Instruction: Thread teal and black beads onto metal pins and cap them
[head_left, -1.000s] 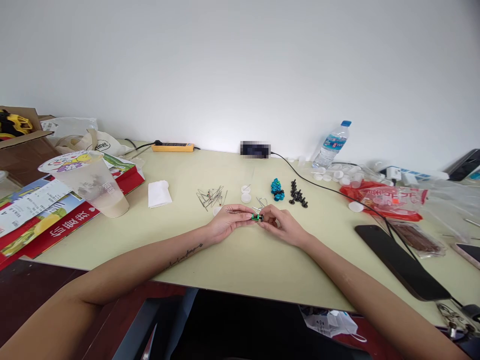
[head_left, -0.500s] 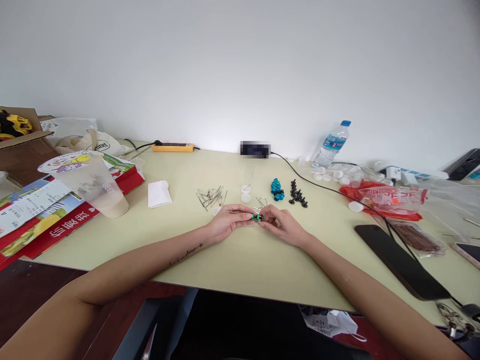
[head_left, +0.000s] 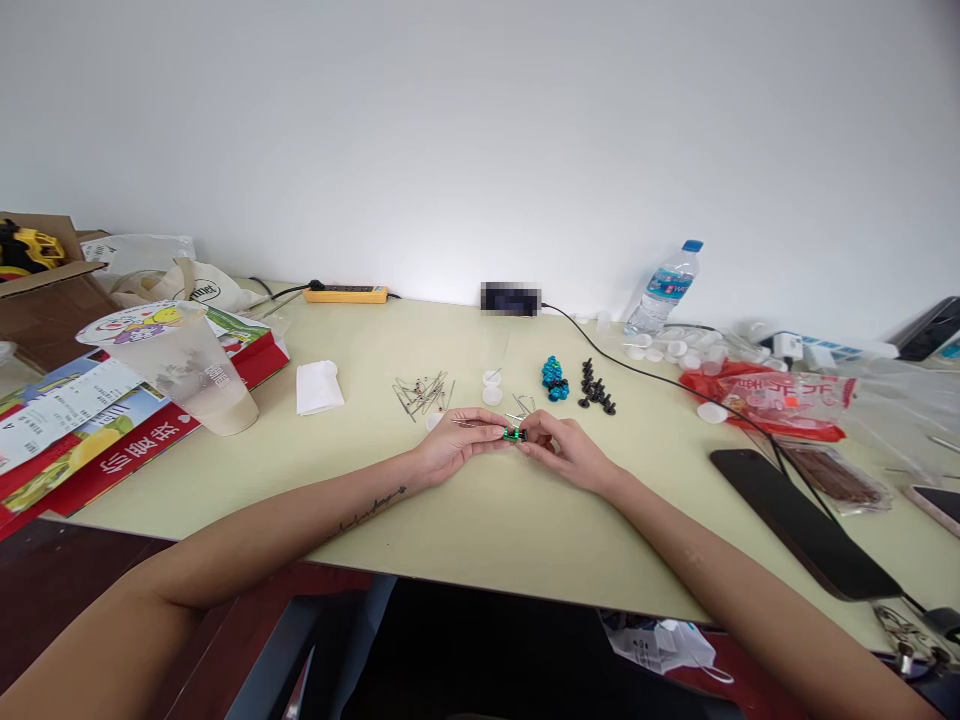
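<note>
My left hand (head_left: 459, 444) pinches the left end of a small green part with a black end (head_left: 514, 434). My right hand (head_left: 562, 446) has its thumb and fingertips closed on the black end of the same part. A thin metal wire shows along my left fingers. Just beyond my hands lie bent metal wires (head_left: 523, 405) and small white caps (head_left: 491, 394). To the left is a heap of thin metal pins (head_left: 421, 393). Blue ribbed parts (head_left: 553, 376) and black flanged pieces (head_left: 595, 388) lie to the right.
A lidded drink cup (head_left: 214, 385) stands left by a red printed bag (head_left: 146, 445) and white paper (head_left: 319, 387). At the back are a yellow power strip (head_left: 345, 294) and a water bottle (head_left: 666, 288). A cable crosses to a black phone-like slab (head_left: 802, 520) on the right.
Both hands stay in almost the same place, still holding the green part between them. The part appears very slightly turned.
</note>
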